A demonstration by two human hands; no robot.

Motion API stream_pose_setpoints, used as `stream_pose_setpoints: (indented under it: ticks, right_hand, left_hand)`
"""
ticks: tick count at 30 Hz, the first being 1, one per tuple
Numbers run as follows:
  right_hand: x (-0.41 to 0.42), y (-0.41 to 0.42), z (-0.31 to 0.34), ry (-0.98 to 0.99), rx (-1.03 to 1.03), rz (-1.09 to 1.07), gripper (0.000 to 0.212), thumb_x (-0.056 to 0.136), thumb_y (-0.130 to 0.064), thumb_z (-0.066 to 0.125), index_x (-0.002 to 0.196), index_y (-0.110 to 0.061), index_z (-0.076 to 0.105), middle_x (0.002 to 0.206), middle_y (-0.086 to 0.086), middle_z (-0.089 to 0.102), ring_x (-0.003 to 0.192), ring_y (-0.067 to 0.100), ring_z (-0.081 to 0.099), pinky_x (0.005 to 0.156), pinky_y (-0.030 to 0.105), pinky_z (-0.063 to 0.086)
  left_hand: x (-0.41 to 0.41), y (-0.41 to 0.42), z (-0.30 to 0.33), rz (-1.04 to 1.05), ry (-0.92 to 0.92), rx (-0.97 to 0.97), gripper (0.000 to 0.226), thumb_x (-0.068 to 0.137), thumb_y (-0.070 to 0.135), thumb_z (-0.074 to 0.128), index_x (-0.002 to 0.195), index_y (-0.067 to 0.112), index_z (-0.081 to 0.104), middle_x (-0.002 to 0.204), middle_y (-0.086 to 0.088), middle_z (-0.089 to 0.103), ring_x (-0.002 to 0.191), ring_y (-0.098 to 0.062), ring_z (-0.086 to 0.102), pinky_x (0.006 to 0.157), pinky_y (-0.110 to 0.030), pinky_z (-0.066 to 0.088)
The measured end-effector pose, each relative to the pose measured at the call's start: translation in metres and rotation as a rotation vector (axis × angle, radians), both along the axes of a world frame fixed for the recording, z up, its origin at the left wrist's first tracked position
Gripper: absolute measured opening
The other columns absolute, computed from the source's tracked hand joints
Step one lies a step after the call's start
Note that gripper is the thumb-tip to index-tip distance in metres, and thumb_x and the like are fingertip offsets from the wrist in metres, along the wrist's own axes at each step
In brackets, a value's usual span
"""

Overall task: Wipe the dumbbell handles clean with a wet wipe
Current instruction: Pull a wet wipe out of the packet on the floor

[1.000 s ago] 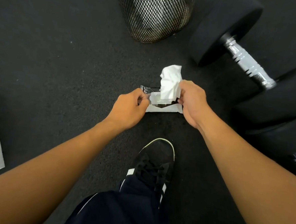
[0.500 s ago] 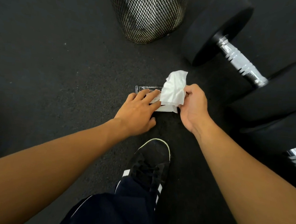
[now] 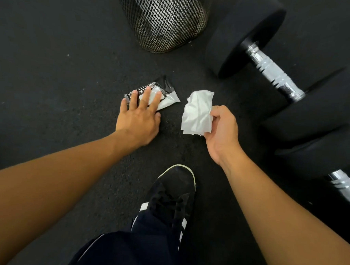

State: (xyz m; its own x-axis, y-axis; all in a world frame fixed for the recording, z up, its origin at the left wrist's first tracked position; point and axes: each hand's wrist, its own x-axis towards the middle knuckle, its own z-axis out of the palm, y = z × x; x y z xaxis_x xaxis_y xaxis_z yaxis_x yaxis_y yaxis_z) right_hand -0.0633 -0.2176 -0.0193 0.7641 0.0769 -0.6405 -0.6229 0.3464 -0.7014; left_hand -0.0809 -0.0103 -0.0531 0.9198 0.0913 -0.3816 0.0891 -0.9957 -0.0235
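Our right hand (image 3: 221,131) pinches the wet wipe (image 3: 197,113), now pulled clear of the wipe packet (image 3: 168,99) it was still feeding out of a moment ago. Our left hand (image 3: 138,117) lies flat with straight fingers pressing the packet to the rubber floor (image 3: 50,73), gripping nothing. The wipe hangs crumpled, well apart from the nearest dumbbell handle (image 3: 274,73); a second handle (image 3: 347,188) shows at the right edge. With the wipe free, we judge the wiping itself can begin. A mesh bin (image 3: 162,19) stands beyond.
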Motion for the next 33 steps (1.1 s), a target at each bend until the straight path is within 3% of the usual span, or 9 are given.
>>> stream_pose_setpoints:
  ticks: [3,9,12,14,16,19,23,28,33]
  right_hand:
    - [-0.002,0.001,-0.003,0.016,-0.013,0.007,0.029,0.093,-0.013,0.049,0.064,-0.016,0.048,0.075,0.000,0.056,0.078,0.016,0.056,0.070,0.029,0.041]
    - [-0.005,0.004,-0.002,0.013,0.005,0.012,0.054,0.094,-0.010,0.047,0.042,-0.024,0.053,0.056,-0.010,0.059,0.065,0.009,0.057,0.067,0.028,0.042]
    - [-0.007,0.005,-0.002,0.001,-0.001,0.019,0.056,0.095,-0.010,0.046,0.043,-0.025,0.057,0.056,-0.011,0.061,0.066,0.009,0.059,0.067,0.028,0.043]
    - [-0.008,0.005,0.000,-0.003,0.003,0.018,0.047,0.096,-0.011,0.046,0.054,-0.025,0.061,0.060,-0.010,0.064,0.070,0.010,0.062,0.067,0.027,0.044]
    - [-0.009,0.006,0.002,-0.018,0.014,0.011,0.033,0.096,-0.012,0.047,0.068,-0.019,0.062,0.072,-0.005,0.069,0.082,0.016,0.066,0.072,0.029,0.048]
    - [-0.009,0.007,0.006,-0.037,0.021,-0.001,0.023,0.096,-0.012,0.047,0.088,-0.012,0.069,0.096,0.008,0.073,0.096,0.024,0.069,0.082,0.036,0.052]
    - [-0.013,0.006,0.008,-0.009,-0.034,-0.022,0.030,0.094,-0.014,0.048,0.115,-0.006,0.068,0.119,0.017,0.072,0.112,0.035,0.068,0.096,0.051,0.056]
    - [-0.022,-0.003,0.011,-0.089,-0.066,0.070,0.023,0.100,-0.025,0.057,0.118,-0.021,0.070,0.118,0.009,0.074,0.110,0.028,0.071,0.092,0.051,0.060]
    - [-0.029,-0.012,0.018,-0.153,0.020,0.175,0.026,0.101,-0.011,0.059,0.122,-0.022,0.068,0.118,0.006,0.075,0.112,0.027,0.072,0.095,0.050,0.059]
  left_hand:
    - [0.009,0.003,0.001,0.093,0.047,-0.012,0.066,0.106,0.048,0.020,0.161,0.029,-0.008,0.171,-0.005,-0.010,0.156,-0.040,-0.004,0.124,-0.058,0.007]
    - [0.012,0.004,0.001,0.138,0.108,-0.111,0.072,0.104,0.056,0.024,0.160,0.031,-0.011,0.170,-0.005,-0.016,0.155,-0.040,-0.013,0.124,-0.060,0.003]
    - [0.009,0.003,0.011,0.146,-0.004,-0.187,0.069,0.105,0.052,0.029,0.162,0.026,0.000,0.171,-0.008,-0.008,0.155,-0.041,-0.008,0.124,-0.060,0.002]
    - [0.006,-0.008,0.026,0.129,-0.219,-0.343,0.065,0.105,0.045,0.038,0.162,0.019,0.017,0.170,-0.009,0.008,0.157,-0.034,0.005,0.126,-0.054,0.010]
    - [0.003,-0.024,0.043,0.226,-0.307,-0.631,0.058,0.104,0.046,0.045,0.155,0.021,0.038,0.160,0.001,0.038,0.146,-0.018,0.037,0.120,-0.039,0.031]
    - [-0.002,-0.049,0.059,0.511,-0.063,-1.060,0.038,0.096,0.057,0.054,0.121,0.033,0.068,0.117,0.008,0.072,0.104,-0.011,0.069,0.095,-0.037,0.057]
    - [-0.009,-0.055,0.052,0.709,0.230,-1.307,0.030,0.095,0.033,0.069,0.113,0.009,0.068,0.112,-0.015,0.073,0.088,-0.015,0.067,0.080,-0.031,0.058]
    - [-0.012,-0.050,0.054,0.719,0.177,-1.377,0.015,0.092,0.015,0.072,0.107,0.016,0.068,0.092,-0.006,0.075,0.081,-0.015,0.073,0.076,-0.030,0.059]
    - [-0.013,-0.050,0.062,0.741,0.167,-1.524,0.023,0.094,0.009,0.067,0.116,0.017,0.069,0.104,-0.010,0.071,0.089,-0.021,0.071,0.077,-0.034,0.060]
